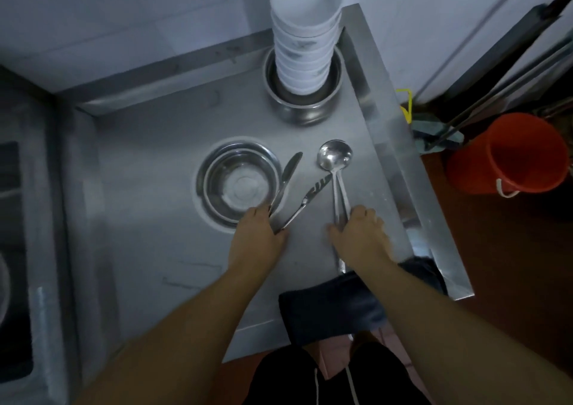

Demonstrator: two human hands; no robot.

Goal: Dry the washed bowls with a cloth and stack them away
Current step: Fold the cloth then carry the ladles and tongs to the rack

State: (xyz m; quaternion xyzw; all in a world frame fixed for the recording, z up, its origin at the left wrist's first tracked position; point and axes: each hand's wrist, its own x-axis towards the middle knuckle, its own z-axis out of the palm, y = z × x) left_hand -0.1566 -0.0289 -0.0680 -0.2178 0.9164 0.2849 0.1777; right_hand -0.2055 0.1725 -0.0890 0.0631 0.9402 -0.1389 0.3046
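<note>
A tall stack of white bowls (302, 32) stands inside a steel pot (302, 106) at the far right of the steel counter (155, 187). Nested steel bowls (237, 181) sit mid-counter. My left hand (259, 234) grips the handles of a knife (290, 173) and a fork (310, 195). My right hand (361, 234) holds the handles of two spoons (335, 154) lying flat. A dark cloth (335, 311) lies folded at the counter's near edge, under my right forearm.
The counter has a raised steel rim (390, 144) along the right and back. A red bucket (511, 153) stands on the floor to the right, with dark poles (496, 94) beside it. A sink basin (12, 249) lies at the far left.
</note>
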